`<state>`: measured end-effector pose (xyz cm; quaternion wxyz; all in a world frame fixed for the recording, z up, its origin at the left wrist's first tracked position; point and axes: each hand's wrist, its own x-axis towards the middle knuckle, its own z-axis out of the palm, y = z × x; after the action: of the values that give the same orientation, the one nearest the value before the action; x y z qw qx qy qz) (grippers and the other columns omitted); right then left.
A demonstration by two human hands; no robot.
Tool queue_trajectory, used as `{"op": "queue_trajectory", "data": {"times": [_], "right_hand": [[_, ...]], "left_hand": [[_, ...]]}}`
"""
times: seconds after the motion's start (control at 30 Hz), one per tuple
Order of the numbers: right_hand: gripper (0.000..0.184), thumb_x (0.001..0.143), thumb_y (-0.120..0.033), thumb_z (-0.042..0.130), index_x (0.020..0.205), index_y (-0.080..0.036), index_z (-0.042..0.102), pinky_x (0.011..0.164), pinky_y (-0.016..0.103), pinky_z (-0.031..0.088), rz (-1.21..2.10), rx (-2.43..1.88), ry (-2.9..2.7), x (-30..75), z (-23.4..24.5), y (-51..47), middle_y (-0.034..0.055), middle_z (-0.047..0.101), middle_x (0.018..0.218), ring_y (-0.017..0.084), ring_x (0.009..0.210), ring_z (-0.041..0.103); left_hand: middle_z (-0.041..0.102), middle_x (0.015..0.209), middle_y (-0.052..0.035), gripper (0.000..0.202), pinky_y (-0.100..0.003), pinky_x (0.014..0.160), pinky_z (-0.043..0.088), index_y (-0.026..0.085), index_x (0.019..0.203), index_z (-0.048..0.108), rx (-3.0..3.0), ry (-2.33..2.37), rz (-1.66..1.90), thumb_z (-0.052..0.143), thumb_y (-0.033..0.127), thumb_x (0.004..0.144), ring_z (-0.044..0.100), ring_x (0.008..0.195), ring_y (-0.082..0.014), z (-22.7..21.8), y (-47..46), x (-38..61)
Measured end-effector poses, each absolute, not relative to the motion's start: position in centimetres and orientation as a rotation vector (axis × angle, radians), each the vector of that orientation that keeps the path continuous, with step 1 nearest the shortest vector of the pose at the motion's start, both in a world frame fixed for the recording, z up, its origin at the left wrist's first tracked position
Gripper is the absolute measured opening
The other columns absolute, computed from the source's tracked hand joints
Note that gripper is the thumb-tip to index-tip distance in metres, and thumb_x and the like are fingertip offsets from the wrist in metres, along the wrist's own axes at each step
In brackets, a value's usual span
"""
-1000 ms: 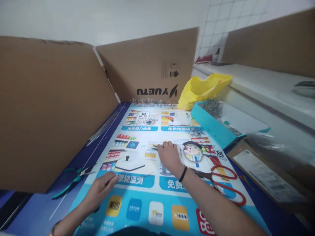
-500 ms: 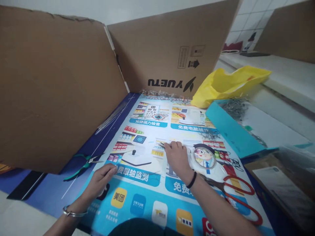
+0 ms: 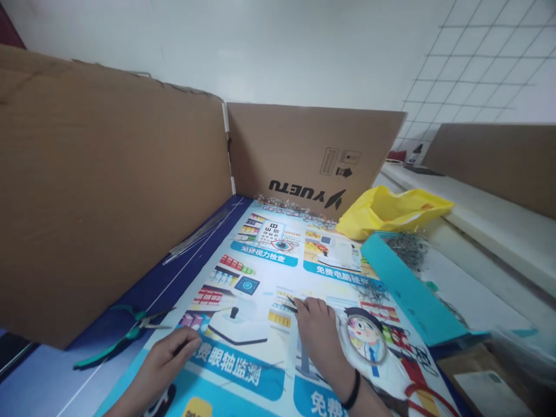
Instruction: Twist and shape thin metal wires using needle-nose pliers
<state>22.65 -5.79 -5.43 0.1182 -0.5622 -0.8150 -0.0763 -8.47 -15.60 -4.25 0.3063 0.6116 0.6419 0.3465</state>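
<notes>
From afar I saw the right hand (image 3: 320, 333), grip closed on a dark pointed tool (image 3: 292, 308), its tips aimed left above the printed sheet (image 3: 266, 277), and, left of them, the left hand (image 3: 171, 352) loosely curled, its contents hidden from me

On the back cardboard panel (image 3: 282, 145), the brand "YUETU" (image 3: 306, 194) stands upside down, near a black arrow sign (image 3: 344, 172). The poster (image 3: 267, 281) carries the captions "免费视力检查" (image 3: 263, 255), "免费电脑验" (image 3: 341, 271) with unclear ending, and, partly hidden, "费眼轴监测" (image 3: 228, 365) and "免费" (image 3: 325, 402). Its printed eye chart (image 3: 270, 233) shows E signs.
</notes>
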Motion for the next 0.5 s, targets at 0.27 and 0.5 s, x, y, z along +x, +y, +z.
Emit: {"op": "queue_trajectory", "data": {"times": [0.27,0.5], "right_hand": [[0.032,0.087,-0.014,0.046,0.116,-0.023,0.055,0.079,0.036,0.029,-0.306,-1.669,-2.379,22.0,-5.3,-6.1,0.008,0.056,0.098,0.022,0.093,0.046],[0.026,0.09,-0.023,0.046,0.113,-0.023,0.057,0.081,0.033,0.028,-0.298,-1.714,-2.383,21.4,-4.4,-6.4,0.0065,0.057,0.098,0.02,0.094,0.046]], "left_hand": [[0.047,0.058,0.0014,0.035,-0.022,0.056,0.039,0.019,0.063,0.054,1.636,1.676,1.055,0.049,0.048,0.082,0.046,0.058,-0.0145,-4.3,-12.7,-7.5],[0.04,0.051,0.0039,0.035,-0.02,0.049,0.035,0.019,0.063,0.051,1.225,1.458,1.415,0.049,0.048,0.083,0.039,0.049,-0.011,-2.6,-7.5,-2.1]]}}
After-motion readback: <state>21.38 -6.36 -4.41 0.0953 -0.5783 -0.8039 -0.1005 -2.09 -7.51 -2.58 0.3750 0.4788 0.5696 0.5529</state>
